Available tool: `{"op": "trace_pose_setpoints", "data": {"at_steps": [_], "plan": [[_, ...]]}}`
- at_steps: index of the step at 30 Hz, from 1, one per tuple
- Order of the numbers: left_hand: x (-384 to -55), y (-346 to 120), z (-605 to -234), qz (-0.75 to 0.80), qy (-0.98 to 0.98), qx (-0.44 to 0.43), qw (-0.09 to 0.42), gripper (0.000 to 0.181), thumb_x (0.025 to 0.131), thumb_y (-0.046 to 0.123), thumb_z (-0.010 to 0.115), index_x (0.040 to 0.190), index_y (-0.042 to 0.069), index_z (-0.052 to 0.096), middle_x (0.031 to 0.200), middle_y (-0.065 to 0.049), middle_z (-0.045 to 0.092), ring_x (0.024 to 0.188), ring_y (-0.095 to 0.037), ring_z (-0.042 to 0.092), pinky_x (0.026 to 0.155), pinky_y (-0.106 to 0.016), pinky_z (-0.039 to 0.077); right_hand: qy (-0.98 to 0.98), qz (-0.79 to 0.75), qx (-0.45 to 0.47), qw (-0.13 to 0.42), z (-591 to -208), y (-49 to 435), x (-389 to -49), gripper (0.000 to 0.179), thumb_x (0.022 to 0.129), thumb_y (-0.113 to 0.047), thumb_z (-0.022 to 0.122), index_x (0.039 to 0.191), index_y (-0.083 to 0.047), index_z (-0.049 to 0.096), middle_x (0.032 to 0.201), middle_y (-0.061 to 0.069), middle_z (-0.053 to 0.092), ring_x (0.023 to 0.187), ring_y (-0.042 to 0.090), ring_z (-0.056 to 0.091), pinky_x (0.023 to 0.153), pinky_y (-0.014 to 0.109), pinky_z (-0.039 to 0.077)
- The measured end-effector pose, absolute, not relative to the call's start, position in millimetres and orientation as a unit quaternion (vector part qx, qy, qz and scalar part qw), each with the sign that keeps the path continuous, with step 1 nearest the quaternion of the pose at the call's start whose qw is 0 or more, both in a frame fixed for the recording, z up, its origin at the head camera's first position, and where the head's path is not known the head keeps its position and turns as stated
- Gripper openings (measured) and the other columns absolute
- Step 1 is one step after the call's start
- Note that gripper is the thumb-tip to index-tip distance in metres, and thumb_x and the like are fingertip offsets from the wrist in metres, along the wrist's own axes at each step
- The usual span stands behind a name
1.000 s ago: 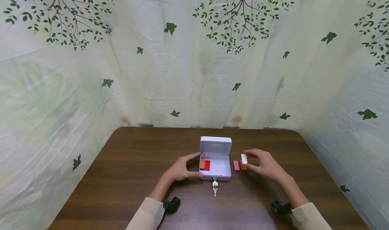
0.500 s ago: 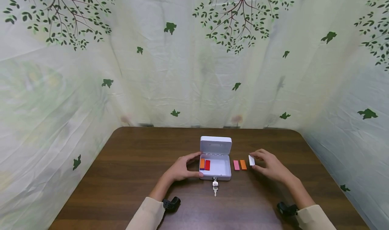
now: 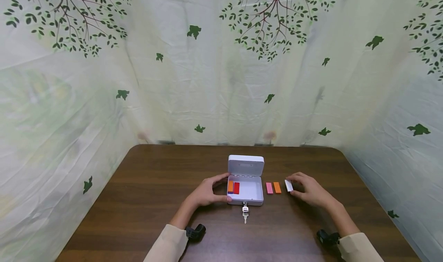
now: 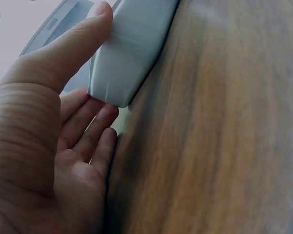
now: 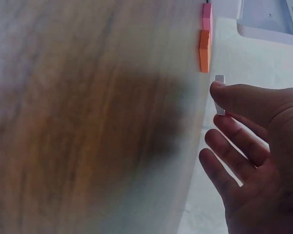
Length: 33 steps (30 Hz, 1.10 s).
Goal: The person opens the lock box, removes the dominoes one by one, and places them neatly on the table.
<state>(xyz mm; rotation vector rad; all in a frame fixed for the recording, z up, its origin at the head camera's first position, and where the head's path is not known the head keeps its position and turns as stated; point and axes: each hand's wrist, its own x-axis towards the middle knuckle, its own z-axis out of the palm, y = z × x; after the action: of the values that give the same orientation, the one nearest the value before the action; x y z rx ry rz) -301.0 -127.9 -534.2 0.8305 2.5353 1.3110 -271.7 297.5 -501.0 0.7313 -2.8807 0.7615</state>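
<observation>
In the head view, my left hand (image 3: 205,192) holds the left side of a small white cash box (image 3: 251,189), thumb at the front corner and fingers toward the back. Its lid (image 3: 246,165) stands raised. Inside, at the left, lie an orange block (image 3: 230,186) with a dark blue edge below it and a red block (image 3: 236,188). To the right of the box, my right hand (image 3: 309,190) pinches a white block (image 3: 288,185) between thumb and fingers, low over the table. The right wrist view shows this white block (image 5: 219,103) partly covered by the thumb.
A pink block (image 3: 269,188) and an orange block (image 3: 277,187) lie side by side on the brown table (image 3: 173,166), between the box and my right hand. Keys (image 3: 245,212) hang from the box's front lock. A leaf-patterned curtain (image 3: 221,81) surrounds the table.
My right hand has carried the white block rightward, from over the orange block to its right, then slightly lower. My left hand and the box have stayed put.
</observation>
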Motion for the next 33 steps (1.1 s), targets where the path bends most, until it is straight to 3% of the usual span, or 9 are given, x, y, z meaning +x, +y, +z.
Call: {"op": "trace_pose_setpoints", "data": {"at_steps": [10, 33], "plan": [[-300.3, -127.7, -536.3, 0.44, 0.85, 0.278, 0.085, 0.09, 0.079, 0.048, 0.087, 0.156, 0.026, 0.045, 0.158, 0.003, 0.05, 0.145, -0.021, 0.049, 0.122, -0.049, 0.037, -0.943, 0.244, 0.228, 0.006, -507.3, 295.2, -275.1, 0.04, 0.091, -0.016, 0.078, 0.129, -0.008, 0.068, 0.127, 0.008, 0.066, 0.12, 0.031, 0.062, 0.104, 0.059, 0.05], [-301.3, -126.9, -533.4, 0.436, 0.852, 0.277, 0.086, 0.09, 0.079, 0.05, 0.087, 0.156, 0.026, 0.045, 0.158, 0.003, 0.049, 0.146, -0.021, 0.047, 0.122, -0.049, 0.037, -0.948, 0.245, 0.202, -0.021, -506.2, 290.1, -275.5, 0.045, 0.091, -0.024, 0.079, 0.131, -0.009, 0.066, 0.13, 0.012, 0.066, 0.123, 0.035, 0.06, 0.106, 0.061, 0.048]]}}
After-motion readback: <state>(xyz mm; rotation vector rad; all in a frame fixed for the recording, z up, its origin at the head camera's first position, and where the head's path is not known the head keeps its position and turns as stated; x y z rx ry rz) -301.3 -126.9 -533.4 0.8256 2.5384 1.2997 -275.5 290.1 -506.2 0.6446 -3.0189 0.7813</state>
